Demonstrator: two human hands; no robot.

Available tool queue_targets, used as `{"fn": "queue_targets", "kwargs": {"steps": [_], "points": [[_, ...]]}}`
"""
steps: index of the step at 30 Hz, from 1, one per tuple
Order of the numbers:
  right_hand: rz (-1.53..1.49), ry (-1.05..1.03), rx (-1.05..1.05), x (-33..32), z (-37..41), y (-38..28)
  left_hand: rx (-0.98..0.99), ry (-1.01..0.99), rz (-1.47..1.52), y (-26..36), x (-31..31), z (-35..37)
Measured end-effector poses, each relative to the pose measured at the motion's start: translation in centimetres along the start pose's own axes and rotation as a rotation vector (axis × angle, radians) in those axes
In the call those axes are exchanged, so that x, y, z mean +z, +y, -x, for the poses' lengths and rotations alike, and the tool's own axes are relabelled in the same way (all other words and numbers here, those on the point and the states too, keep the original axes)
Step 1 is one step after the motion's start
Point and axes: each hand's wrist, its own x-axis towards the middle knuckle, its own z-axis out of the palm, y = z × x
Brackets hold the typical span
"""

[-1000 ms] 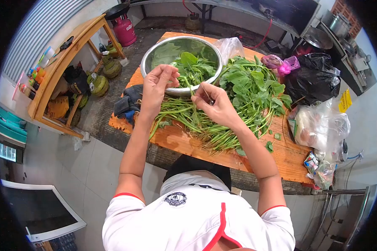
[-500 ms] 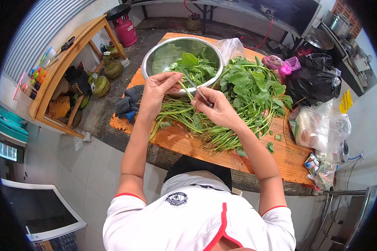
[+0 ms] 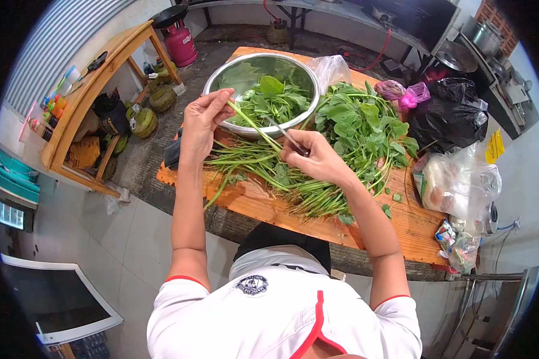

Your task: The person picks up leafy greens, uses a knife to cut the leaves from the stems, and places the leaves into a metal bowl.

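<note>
Between thumb and fingers, my left hand (image 3: 205,119) pinches one end of a long green stem (image 3: 248,121). The stem slants down to my right hand (image 3: 311,154), which is closed around a small knife (image 3: 284,131) with its blade pointing up and left. Behind both hands stands a steel bowl (image 3: 313,78) holding cut leaves (image 3: 275,99). A heap of leafy greens (image 3: 365,122) lies right of the bowl, and its bare stems and roots (image 3: 308,194) spread below my right hand. How the right fingers share knife and stem is partly hidden.
The wooden table (image 3: 413,233) carries a black plastic bag (image 3: 449,113), a pink bag (image 3: 413,94) and a clear bag (image 3: 458,182) along its right side. A dark cloth (image 3: 172,152) lies at the left edge. A wooden shelf (image 3: 96,78) stands farther left.
My left hand has moved left and slightly toward me, drawing out a longer stretch of stem from my right hand. The right hand with the knife has shifted slightly.
</note>
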Motion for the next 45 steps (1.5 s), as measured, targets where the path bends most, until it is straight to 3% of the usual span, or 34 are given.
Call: {"fn": "queue_targets", "kwargs": {"steps": [5, 8, 10, 13, 16, 22, 24, 31, 34, 37, 45], "points": [[-0.042, -0.064, 0.009, -1.7, 0.2, 1.1, 0.038, 0.038, 0.065, 0.8, -0.3, -0.4], [0.045, 0.006, 0.136, -2.1, 0.5, -1.4, 0.03, 0.007, 0.041, 0.9, -0.3, -0.5], [0.154, 0.192, 0.097, -2.4, 0.4, -1.2, 0.021, -0.029, 0.006, 0.7, 0.5, -0.2], [0.05, 0.412, -0.022, -2.5, -0.7, 0.3, -0.016, -0.095, -0.054, 0.1, 2.3, 0.0], [-0.06, 0.423, -0.007, -1.9, -0.6, 0.3, -0.054, -0.119, -0.048, -0.6, 4.5, -0.3], [-0.007, 0.347, -0.035, -1.9, -0.4, -1.3, -0.076, -0.147, -0.005, -1.0, 7.2, -0.4], [-0.014, 0.264, 0.065, -2.2, -0.2, -1.0, -0.071, -0.14, 0.01, -1.3, 7.4, -0.7], [0.137, 0.304, -0.004, -2.7, -0.1, -0.1, -0.058, -0.099, 0.012, -1.8, 6.5, -1.0], [0.012, 0.233, 0.005, -2.9, -0.1, -0.4, -0.048, -0.085, 0.013, -1.8, 5.9, -1.2], [-0.065, 0.31, -0.061, -2.5, -0.5, -0.3, -0.049, -0.081, 0.02, -1.7, 5.9, -1.1], [0.008, 0.241, -0.027, -1.9, -0.6, 0.6, -0.064, -0.093, 0.034, -1.9, 6.5, -0.9]]}}
